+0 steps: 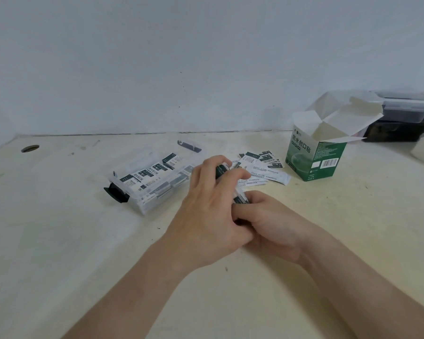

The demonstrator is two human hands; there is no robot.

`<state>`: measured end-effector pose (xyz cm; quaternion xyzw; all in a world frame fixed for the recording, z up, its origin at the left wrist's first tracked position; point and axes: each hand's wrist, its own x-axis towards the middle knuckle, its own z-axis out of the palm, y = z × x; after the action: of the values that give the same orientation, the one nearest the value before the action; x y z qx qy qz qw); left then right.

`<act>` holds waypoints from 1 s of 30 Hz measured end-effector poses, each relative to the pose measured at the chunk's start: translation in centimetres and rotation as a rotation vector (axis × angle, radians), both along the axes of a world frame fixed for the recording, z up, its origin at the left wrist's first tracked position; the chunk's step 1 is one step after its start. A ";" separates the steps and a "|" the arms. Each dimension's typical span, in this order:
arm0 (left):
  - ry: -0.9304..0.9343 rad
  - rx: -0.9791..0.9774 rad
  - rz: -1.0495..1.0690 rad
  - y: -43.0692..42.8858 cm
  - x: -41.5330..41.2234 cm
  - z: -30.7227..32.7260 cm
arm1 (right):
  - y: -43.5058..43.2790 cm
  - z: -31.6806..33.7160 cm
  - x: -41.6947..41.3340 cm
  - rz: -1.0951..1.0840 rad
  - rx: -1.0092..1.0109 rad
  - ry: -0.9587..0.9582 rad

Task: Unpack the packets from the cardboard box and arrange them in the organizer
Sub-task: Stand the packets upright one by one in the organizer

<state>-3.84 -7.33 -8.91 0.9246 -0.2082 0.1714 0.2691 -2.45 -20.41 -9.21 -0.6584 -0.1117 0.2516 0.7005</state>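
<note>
Both hands meet near the middle of the cream table (pixel 78 241), gripping a small stack of packets (pixel 238 194) between them. The left hand (pixel 211 204) curls its fingers over the far end of the stack, while the right hand (pixel 269 221) closes round the near end with its knuckles resting on the table. Left of the hands lies the clear organizer (pixel 146 205), open, with a black latch at each end and a row of packets (pixel 152 172) already inside. Just beyond the hands, loose packets (pixel 264 165) are spread on the table. Right of those stands the green cardboard box (pixel 316 160), upright, its white flaps open. At the far right edge sit stacked lidded containers (pixel 406 108).
</note>
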 end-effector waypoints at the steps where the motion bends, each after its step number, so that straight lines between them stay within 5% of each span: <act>1: 0.040 -0.022 -0.013 0.0 0.0 0.1 | -0.1 0.0 0.1 -0.019 -0.033 -0.023; 10: 0.367 -0.469 -0.164 2.4 0.6 2.7 | -2.2 0.9 0.6 0.274 0.111 0.145; 16: 0.473 -0.888 -0.032 1.4 0.3 2.5 | -1.7 0.6 0.7 0.258 0.303 0.337; 21: 0.661 -1.218 -0.210 1.3 0.1 2.2 | -1.5 0.6 0.5 0.255 0.367 0.386; 26: 0.622 -1.215 -0.129 1.5 0.3 2.3 | -2.1 1.6 0.4 0.049 0.008 0.046; 30: 0.513 -1.076 -0.015 1.7 0.4 2.7 | -2.4 3.1 0.5 -0.178 -0.328 -0.504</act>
<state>-3.43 -5.62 -6.17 0.6687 -0.0270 0.0220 0.7427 -1.94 -22.83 -6.13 -0.8115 -0.1817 0.0327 0.5544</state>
